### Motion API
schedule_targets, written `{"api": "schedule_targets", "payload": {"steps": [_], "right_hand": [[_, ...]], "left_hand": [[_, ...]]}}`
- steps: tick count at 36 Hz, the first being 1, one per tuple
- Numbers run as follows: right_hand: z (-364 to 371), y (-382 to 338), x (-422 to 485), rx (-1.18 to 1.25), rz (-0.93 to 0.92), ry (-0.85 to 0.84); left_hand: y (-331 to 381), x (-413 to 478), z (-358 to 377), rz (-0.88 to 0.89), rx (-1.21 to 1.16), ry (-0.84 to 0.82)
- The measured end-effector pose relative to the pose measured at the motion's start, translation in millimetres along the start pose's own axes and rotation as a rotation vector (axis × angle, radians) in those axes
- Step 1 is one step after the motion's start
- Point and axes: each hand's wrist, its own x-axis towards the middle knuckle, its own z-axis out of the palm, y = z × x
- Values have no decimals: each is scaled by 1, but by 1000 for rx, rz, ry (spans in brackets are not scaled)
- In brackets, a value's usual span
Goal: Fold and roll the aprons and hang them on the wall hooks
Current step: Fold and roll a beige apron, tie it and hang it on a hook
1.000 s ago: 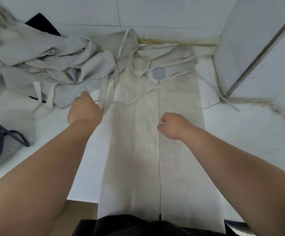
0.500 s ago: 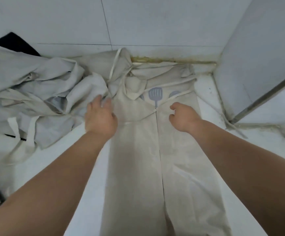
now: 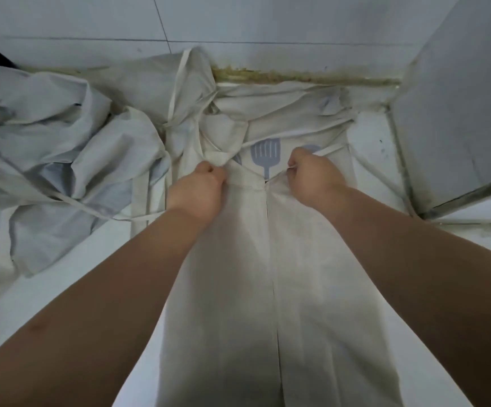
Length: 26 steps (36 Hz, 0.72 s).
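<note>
Both hands, left (image 3: pixel 198 189) and right (image 3: pixel 311 174), were clenched on the far end of the folded apron (image 3: pixel 267 274) lying on the counter (image 3: pixel 71 286), so rolling it toward me evenly looked next.

The folded apron (image 3: pixel 238 274) is cream with a blue-grey spatula print (image 3: pixel 265 154). The heaped aprons (image 3: pixel 62 160) look pale grey-beige, perhaps shadowed. The surface (image 3: pixel 71 283) is white.

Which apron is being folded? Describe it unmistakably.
Find the stained seam under the tiled wall. Just below, one apron lies flat as a long strip, gripped by left hand and right hand. Unlike the crumpled heap leftward, it shows a blue spatula print.
</note>
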Motion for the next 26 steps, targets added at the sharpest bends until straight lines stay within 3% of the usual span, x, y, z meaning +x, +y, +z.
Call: {"api": "schedule_targets", "payload": {"steps": [6, 13, 19, 26], "right_hand": [[-3, 6, -17, 20, -37, 102], [-9, 44, -43, -109, 382, 97], [-19, 50, -71, -20, 485, 110], [1, 39, -124, 21, 252, 57]], "left_hand": [[2, 5, -1, -94, 20, 37], [-3, -12, 6, -215, -65, 53], [-8, -41, 10, -227, -105, -10], [10, -104, 7, -136, -162, -13]]}}
